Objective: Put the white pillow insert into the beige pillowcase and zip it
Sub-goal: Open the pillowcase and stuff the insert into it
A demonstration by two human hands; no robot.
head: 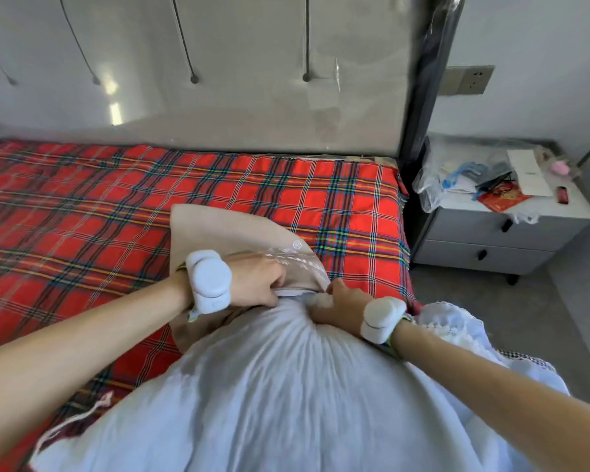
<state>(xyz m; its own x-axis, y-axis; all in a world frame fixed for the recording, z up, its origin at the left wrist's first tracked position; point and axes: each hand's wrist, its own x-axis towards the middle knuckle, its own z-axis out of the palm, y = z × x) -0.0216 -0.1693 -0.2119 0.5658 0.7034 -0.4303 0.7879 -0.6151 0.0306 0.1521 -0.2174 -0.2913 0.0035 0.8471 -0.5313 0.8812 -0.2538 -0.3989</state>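
Observation:
The beige pillowcase (229,233) lies on the bed with its open end toward me. The bulky white pillow insert (280,386) fills the lower middle of the view, its far end bunched at the pillowcase mouth. My left hand (256,279) grips the top edge of the pillowcase opening. My right hand (341,303) grips the gathered end of the insert right at the opening. Both wrists carry white bands. How far the insert reaches inside the case is hidden by fabric and hands.
A red plaid sheet (99,212) covers the bed. A padded grey headboard (218,80) stands behind it. To the right is a grey nightstand (491,240) cluttered with plastic bags and papers, with grey floor (491,318) beside the bed.

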